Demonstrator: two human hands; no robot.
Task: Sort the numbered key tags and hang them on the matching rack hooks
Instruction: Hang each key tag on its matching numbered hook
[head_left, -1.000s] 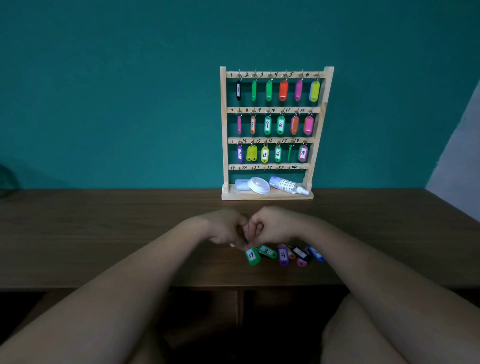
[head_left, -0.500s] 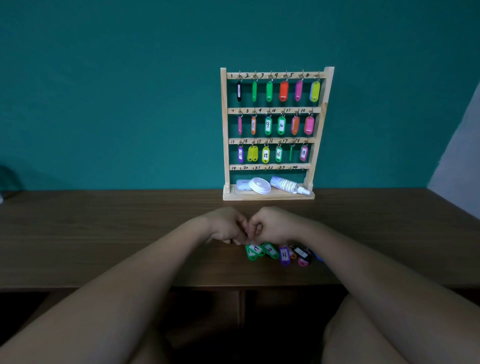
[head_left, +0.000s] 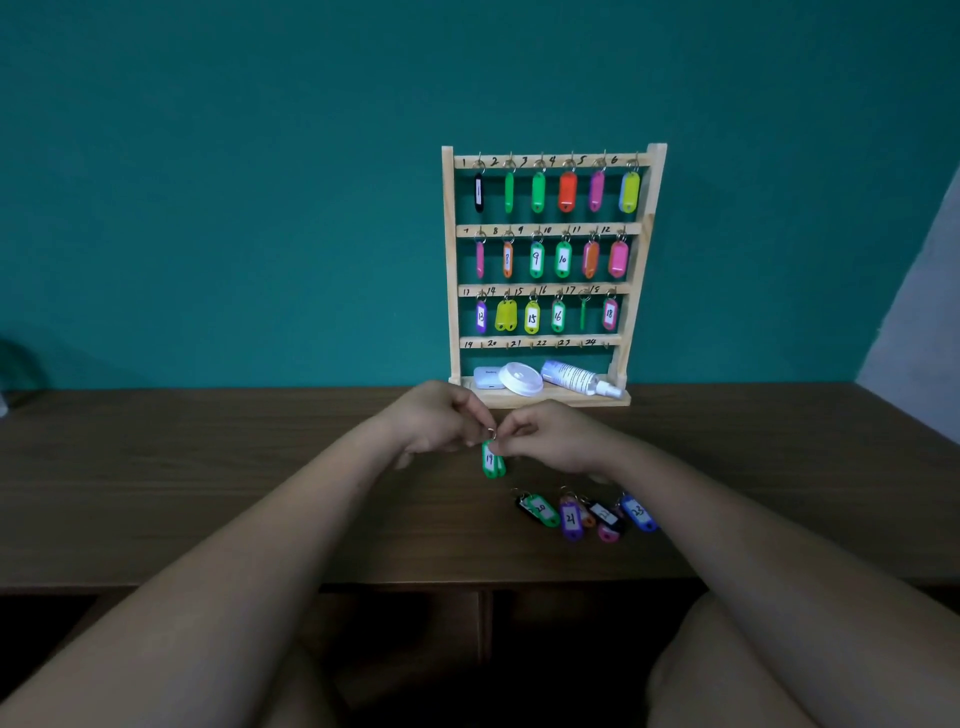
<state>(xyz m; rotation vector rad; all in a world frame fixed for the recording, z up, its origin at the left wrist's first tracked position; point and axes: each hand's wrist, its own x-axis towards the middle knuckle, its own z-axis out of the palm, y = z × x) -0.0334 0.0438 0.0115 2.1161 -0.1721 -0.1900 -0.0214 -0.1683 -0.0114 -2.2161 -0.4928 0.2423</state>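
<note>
Setting: a brown wooden table (head_left: 208, 467) against a teal wall (head_left: 208, 182).
Rack: a wooden key rack (head_left: 448, 260) stands at the table's far edge, with coloured tags on its upper three rails.
Hands: the left hand (head_left: 441, 421) and right hand (head_left: 550, 436) meet above the table, both pinching one metal ring (head_left: 492, 431).
Held tag: the green tag (head_left: 491, 461), numbered 19, dangles from that ring, in front of the rack's base.
Loose tags: a cluster of loose tags (head_left: 571, 517) lies on the table near the right wrist.
</note>
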